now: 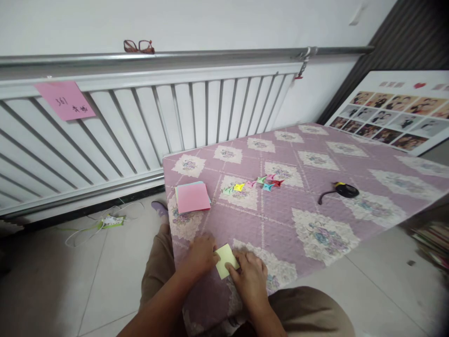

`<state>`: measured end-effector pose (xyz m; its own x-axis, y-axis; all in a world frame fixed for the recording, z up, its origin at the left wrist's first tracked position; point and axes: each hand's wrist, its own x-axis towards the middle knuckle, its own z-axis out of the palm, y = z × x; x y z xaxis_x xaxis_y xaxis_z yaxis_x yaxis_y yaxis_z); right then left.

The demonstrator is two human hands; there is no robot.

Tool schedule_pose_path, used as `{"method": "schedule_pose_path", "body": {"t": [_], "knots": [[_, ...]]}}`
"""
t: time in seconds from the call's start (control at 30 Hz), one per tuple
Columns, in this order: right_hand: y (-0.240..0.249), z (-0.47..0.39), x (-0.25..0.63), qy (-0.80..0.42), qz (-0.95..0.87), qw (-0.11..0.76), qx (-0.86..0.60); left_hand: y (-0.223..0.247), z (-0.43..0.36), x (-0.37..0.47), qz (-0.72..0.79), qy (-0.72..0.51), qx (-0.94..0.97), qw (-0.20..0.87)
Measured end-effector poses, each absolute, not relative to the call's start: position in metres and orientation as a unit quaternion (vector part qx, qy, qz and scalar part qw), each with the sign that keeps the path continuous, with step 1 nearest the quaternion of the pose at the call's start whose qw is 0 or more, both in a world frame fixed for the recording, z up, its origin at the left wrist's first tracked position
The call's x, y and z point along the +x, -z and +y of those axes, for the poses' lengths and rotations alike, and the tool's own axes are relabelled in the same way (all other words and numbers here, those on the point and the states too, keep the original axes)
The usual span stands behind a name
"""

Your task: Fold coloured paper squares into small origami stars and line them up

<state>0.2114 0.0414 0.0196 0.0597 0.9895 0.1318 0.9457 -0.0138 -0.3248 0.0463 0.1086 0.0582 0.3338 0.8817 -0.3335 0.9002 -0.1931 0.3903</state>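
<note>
A small pale yellow paper square [226, 262] lies on the tablecloth near the table's front edge. My left hand [202, 252] grips its left edge with thumb and fingers. On the other side, my right hand [249, 275] presses its thumb onto the paper's lower right part, fingers curled at the right edge. Just beyond my left hand sits a stack of coloured paper sheets [193, 197], pink on top. Several small folded paper pieces in green, yellow, pink, blue and red, such as the yellow folded piece [239, 187], form a loose row farther back.
A black round object with a strap [346, 190] rests on the flowered tablecloth [277, 220] at the right. Behind the table stand a white radiator [196, 110] and a photo board [396, 112]. Glasses [139, 47] sit on the pipe. A power strip [112, 221] lies on the floor.
</note>
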Motion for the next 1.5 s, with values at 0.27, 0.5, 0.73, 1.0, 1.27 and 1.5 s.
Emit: {"method": "schedule_pose_path", "body": {"t": [0.27, 0.5, 0.73, 1.0, 1.27, 1.5], "knots": [[-0.026, 0.043, 0.209, -0.093, -0.666, 0.168, -0.721, -0.059, 0.107, 0.046, 0.578, 0.004, 0.767, 0.277], [-0.031, 0.043, 0.208, -0.110, -0.661, 0.162, -0.725, -0.056, 0.106, 0.046, 0.570, -0.017, 0.770, 0.286], [-0.027, 0.044, 0.209, -0.119, -0.657, 0.171, -0.724, -0.050, 0.104, 0.045, 0.571, -0.047, 0.767, 0.288], [-0.018, 0.044, 0.211, -0.093, -0.664, 0.197, -0.715, -0.041, 0.102, 0.041, 0.561, -0.078, 0.770, 0.293], [-0.011, 0.043, 0.212, -0.065, -0.679, 0.225, -0.696, -0.037, 0.102, 0.033, 0.523, -0.095, 0.800, 0.280], [-0.006, 0.041, 0.211, -0.056, -0.691, 0.224, -0.685, -0.032, 0.102, 0.028, 0.493, -0.092, 0.828, 0.249]]}}
